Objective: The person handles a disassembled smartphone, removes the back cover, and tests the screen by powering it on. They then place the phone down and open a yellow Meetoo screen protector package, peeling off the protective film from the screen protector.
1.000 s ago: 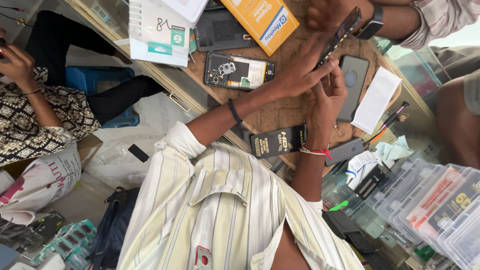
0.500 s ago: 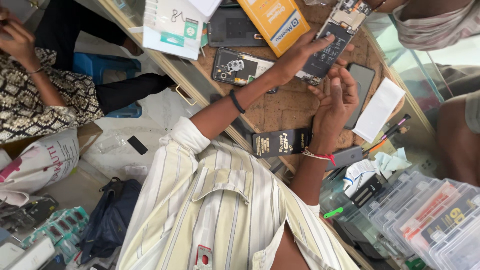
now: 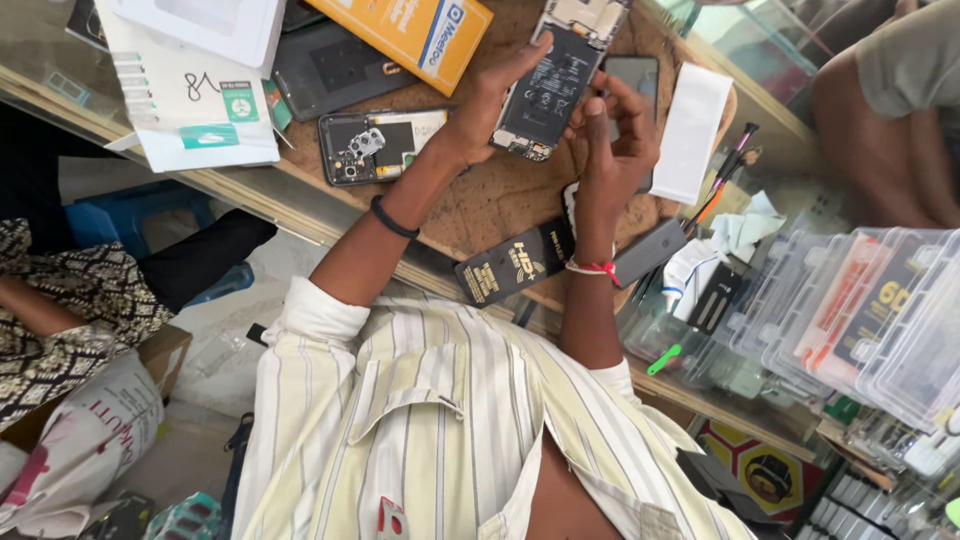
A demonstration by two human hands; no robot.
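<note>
While you hold the opened phone [image 3: 556, 85] up over the desk [image 3: 500, 205], its back is already off and the battery and boards lie bare toward you, so the opening part of the work looks done; nothing in view shows a part lifted out of it yet, and no cover is back on, so the inside work and the closing seem to be left. Your left hand [image 3: 480, 115] is curled about the phone's left edge, thumb up along the side and fingers hidden behind, a firm hold. Your right hand [image 3: 612, 140] is half closed at the phone's right edge, at 3 o'clock from it, fingertips touching or just beside the frame; I cannot tell whether it pinches anything small. No tool is in either hand. A second phone [image 3: 380, 145], also with its back off, lies flat on the desk at 9 o'clock from your left wrist, apart from the one you hold. An orange box [image 3: 405, 30] sits at 11 o'clock and a white box [image 3: 190, 90] further out at 9 o'clock. A black pack [image 3: 515, 262] lies at the near edge at 6 o'clock, a white card [image 3: 693, 130] and some thin tools [image 3: 725, 175] at 3 o'clock, and clear cases [image 3: 860, 310] at 4 o'clock.
</note>
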